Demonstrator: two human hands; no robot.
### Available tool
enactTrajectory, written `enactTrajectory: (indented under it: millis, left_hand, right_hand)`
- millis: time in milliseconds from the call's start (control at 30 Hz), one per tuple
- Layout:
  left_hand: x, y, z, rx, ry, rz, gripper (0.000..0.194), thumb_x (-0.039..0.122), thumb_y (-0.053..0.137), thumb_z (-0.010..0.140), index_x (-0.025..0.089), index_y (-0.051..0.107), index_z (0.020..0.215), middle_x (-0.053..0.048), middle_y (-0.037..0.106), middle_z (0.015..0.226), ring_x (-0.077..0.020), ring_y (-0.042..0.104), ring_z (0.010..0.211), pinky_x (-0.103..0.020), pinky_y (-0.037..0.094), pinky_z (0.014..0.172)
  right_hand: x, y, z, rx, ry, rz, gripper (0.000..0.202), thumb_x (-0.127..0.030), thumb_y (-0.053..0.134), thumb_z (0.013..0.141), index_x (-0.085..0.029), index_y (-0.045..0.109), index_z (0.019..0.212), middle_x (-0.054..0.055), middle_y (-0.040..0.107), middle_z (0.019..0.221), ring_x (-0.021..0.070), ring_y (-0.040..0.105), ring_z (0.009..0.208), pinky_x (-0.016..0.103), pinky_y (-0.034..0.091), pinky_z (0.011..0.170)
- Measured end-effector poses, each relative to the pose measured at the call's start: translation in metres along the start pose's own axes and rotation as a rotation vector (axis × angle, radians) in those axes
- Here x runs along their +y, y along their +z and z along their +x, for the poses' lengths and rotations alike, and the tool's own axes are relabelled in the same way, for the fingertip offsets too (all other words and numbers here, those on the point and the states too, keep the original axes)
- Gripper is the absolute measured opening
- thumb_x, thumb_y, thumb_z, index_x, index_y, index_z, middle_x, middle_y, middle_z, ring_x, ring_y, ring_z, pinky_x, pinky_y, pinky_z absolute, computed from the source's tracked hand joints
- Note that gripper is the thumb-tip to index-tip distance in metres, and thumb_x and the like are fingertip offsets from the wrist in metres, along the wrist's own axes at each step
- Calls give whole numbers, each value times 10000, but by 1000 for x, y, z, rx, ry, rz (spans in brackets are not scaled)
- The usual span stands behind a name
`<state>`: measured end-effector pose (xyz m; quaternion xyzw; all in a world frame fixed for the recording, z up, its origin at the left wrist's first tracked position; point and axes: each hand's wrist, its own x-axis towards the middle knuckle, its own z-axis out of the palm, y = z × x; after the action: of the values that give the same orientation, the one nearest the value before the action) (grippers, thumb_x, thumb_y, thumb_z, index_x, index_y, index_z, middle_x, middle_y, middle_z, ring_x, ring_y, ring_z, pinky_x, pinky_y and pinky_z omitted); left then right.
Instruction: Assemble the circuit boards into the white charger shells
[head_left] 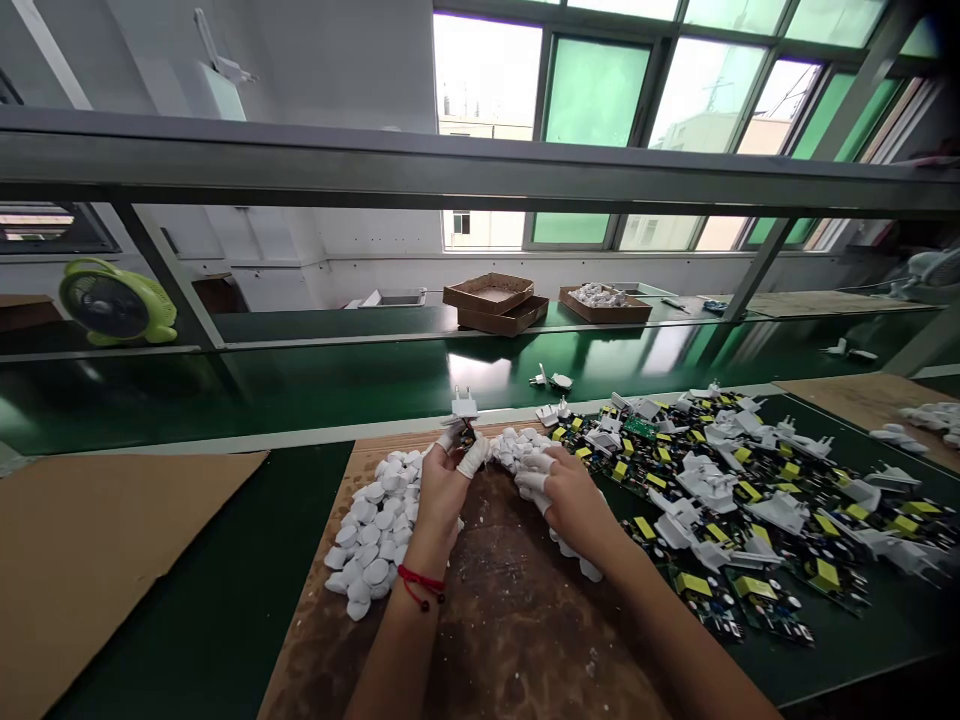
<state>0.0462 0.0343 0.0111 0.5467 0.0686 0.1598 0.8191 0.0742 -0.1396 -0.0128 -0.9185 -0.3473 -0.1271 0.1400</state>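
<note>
Nearest, on the worn brown mat (495,610) of the desk, both hands meet: the left hand (442,490) pinches a white plug (464,406) upright, prongs pointing up and far, while the right hand (566,500), fingers curled, rests on the white caps (517,448) just right.

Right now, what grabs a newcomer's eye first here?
Probably the heap of white caps on the brown board, left of the hands. The left hand pinches a white plug piece in taped fingers, while the right hand rests on more caps. To the right, a sprawl of circuit boards with yellow parts covers the green mat.
</note>
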Motion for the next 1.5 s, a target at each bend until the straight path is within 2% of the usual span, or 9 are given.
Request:
enactTrajectory:
  millis: [133, 633, 733, 833, 933, 1033, 1200, 1367, 1500]
  left_hand:
    - [2, 4, -2, -24, -29, -2, 432, 315, 808, 573, 135, 653, 935, -71, 684, 978, -193, 618, 948, -290, 459, 879]
    - [0, 7, -6, -53, -55, 29, 521, 351, 812, 549, 114, 630, 976, -92, 689, 987, -203, 633, 906, -249, 445, 706]
    - [2, 6, -5, -42, -61, 26, 523, 348, 812, 545, 129, 632, 984, -89, 685, 1009, -209, 628, 936, -260, 451, 745]
    - [2, 5, -3, -28, -71, 26, 539, 363, 811, 536, 135, 641, 993, -80, 692, 950, -209, 632, 903, -267, 452, 751]
    - [1, 4, -1, -30, -70, 36, 558, 379, 809, 526, 130, 648, 998, -71, 693, 891, -195, 632, 838, -241, 425, 658]
    - [0, 4, -1, -33, -76, 42, 578, 376, 810, 525, 137, 642, 1023, -65, 693, 882, -178, 626, 796, -216, 383, 587]
    - [0, 4, 0, -45, -68, 3, 611, 386, 826, 485, 131, 638, 1007, -70, 688, 912, -171, 628, 784, -202, 380, 577]
    - [0, 2, 1, -33, -76, 9, 608, 392, 831, 465, 127, 639, 977, -59, 685, 837, -172, 622, 759, -205, 379, 567]
    - [1, 1, 2, -18, -93, -8, 628, 395, 841, 438, 124, 629, 964, -47, 676, 798, -170, 621, 738, -204, 384, 556]
  right_hand:
    - [-9, 3, 0, -224, -17, -220, 356, -21, 456, 806, -182, 741, 944, 156, 675, 967, 353, 313, 1335, 532, 273, 1045]
    - [-16, 4, 8, -205, -26, -294, 322, -49, 418, 884, -133, 726, 918, 163, 663, 986, 344, 384, 1277, 481, 345, 1010]
    - [-8, 4, 6, -150, -10, -163, 305, -34, 467, 816, -152, 722, 934, 156, 657, 995, 337, 408, 1245, 471, 366, 990]
    - [13, -3, 4, 125, 34, 109, 356, -87, 473, 793, -182, 680, 1067, 130, 624, 1114, 293, 443, 1204, 433, 364, 1010]
    - [43, -10, 1, 322, 305, 365, 347, -165, 431, 797, -180, 678, 1040, 119, 641, 1061, 288, 496, 1134, 433, 343, 1028]
    - [66, -6, 1, 244, 533, 494, 302, -191, 420, 761, -162, 696, 880, 137, 670, 931, 314, 559, 1016, 454, 389, 962]
    - [75, 9, 5, 89, 561, 627, 211, -233, 482, 672, -166, 679, 707, 114, 695, 844, 299, 591, 879, 427, 445, 872]
    - [75, 4, -1, 32, 564, 829, 327, -387, 570, 639, -177, 715, 842, 97, 692, 1024, 295, 571, 1001, 417, 396, 966]
    - [74, 7, -11, 98, 628, 964, 469, -523, 570, 649, -192, 713, 948, 94, 670, 1103, 291, 531, 1120, 409, 365, 1009]
